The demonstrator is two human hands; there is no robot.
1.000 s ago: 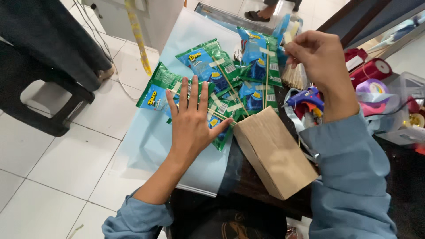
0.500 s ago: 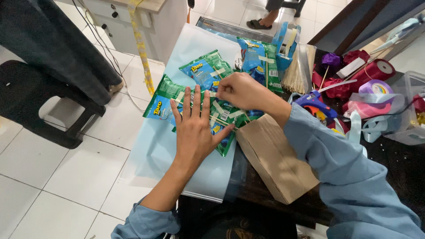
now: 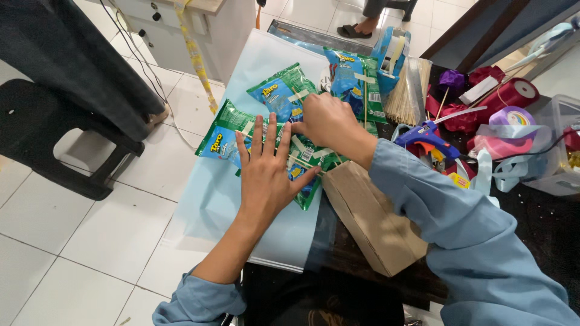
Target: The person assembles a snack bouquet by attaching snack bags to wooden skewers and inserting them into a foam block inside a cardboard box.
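Note:
Several green and blue snack packets [image 3: 278, 95] taped to thin wooden sticks lie fanned out on a pale blue sheet of paper [image 3: 211, 199]. My left hand [image 3: 266, 172] lies flat on the lower packets with its fingers spread, pressing them down. My right hand [image 3: 325, 121] reaches across from the right and rests with curled fingers on the packets just above the left hand; whether it pinches anything is hidden. A brown paper bag [image 3: 374, 217] lies under my right forearm.
A blue glue gun [image 3: 429, 140], ribbon rolls in red [image 3: 513, 93] and purple [image 3: 510, 116], a bundle of wooden sticks [image 3: 403, 99] and a clear plastic box [image 3: 556, 157] crowd the dark table on the right. A black stool [image 3: 57, 142] stands on the white tiles at left.
My right hand came down from the upper right, near the stick bundle, onto the packets beside my left hand. The left hand stayed flat on the packets.

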